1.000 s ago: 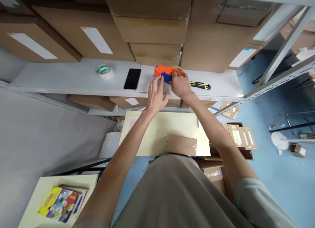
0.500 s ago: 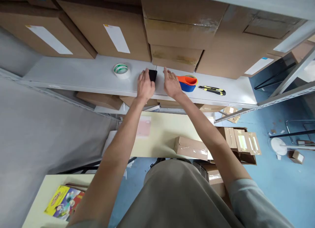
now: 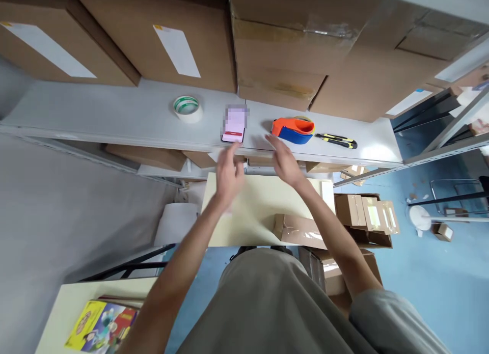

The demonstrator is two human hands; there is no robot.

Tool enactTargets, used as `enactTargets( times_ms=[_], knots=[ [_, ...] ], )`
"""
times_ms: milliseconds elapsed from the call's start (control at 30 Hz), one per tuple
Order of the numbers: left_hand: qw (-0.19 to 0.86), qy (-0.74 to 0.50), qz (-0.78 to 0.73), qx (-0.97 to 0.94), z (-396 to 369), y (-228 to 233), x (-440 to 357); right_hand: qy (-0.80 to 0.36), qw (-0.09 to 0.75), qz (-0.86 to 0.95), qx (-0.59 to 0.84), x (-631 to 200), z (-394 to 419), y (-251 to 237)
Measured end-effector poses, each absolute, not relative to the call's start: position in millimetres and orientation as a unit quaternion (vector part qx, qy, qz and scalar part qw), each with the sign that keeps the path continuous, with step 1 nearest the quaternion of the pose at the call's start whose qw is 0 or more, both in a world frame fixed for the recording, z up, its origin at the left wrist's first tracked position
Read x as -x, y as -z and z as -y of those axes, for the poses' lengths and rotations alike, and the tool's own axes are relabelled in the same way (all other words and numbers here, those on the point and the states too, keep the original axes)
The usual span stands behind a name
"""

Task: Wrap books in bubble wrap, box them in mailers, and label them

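Note:
My left hand (image 3: 228,173) hovers just below the shelf edge, empty, with its fingers loosely curled under a phone (image 3: 234,124) whose screen is lit. My right hand (image 3: 284,160) is also empty, fingers spread, just in front of an orange and blue tape dispenser (image 3: 293,130) lying on the grey shelf (image 3: 114,114). Neither hand touches anything. A taped brown parcel (image 3: 300,230) rests on the pale yellow table (image 3: 248,211) below my arms.
On the shelf lie a roll of tape (image 3: 186,108) at the left and a yellow-black utility knife (image 3: 336,139) at the right, with large cardboard boxes (image 3: 275,43) behind. Open boxes (image 3: 367,214) stand on the blue floor. Colourful books (image 3: 101,326) lie on a table at lower left.
My right hand let go of the tape dispenser, my left hand went to the phone, and both hands have now drawn back from the shelf. The phone's screen has lit up.

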State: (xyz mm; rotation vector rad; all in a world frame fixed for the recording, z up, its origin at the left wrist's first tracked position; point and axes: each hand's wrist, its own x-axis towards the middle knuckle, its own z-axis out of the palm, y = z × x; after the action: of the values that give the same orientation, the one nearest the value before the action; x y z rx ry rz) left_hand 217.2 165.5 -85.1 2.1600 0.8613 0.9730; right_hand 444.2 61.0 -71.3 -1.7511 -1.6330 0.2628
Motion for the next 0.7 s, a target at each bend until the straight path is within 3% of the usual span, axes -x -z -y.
enactTargets(
  times_ms=[100, 200, 267, 333, 433, 700],
  knots=[
    [0.412, -0.156, -0.353, -0.825, -74.0, 132.7, -209.1, -0.1, 0.347, 0.498, 0.788, -445.5, 93.3, 106.5],
    [0.437, 0.085, -0.331, -0.832, -2.8, 165.7, -222.4, -0.118, 0.224, 0.299, 0.92, -439.8, 216.0, 149.1],
    [0.436, 0.163, -0.312, -0.828, 27.3, 175.8, -237.4, -0.202, 0.157, 0.202, 0.945, -432.3, 261.8, 169.7],
    [0.439, 0.216, -0.32, -0.811, 45.1, 182.3, -252.1, -0.29, 0.149, 0.146, 0.934, -426.3, 280.9, 182.6],
    [0.431, 0.235, -0.358, -0.794, 56.8, 195.8, -266.2, -0.308, 0.19, 0.14, 0.922, -429.4, 285.8, 194.9],
    [0.478, 0.139, -0.406, -0.767, 61.5, 221.7, -241.0, -0.384, 0.323, 0.265, 0.823, -460.1, 304.1, 197.6]
  ],
)
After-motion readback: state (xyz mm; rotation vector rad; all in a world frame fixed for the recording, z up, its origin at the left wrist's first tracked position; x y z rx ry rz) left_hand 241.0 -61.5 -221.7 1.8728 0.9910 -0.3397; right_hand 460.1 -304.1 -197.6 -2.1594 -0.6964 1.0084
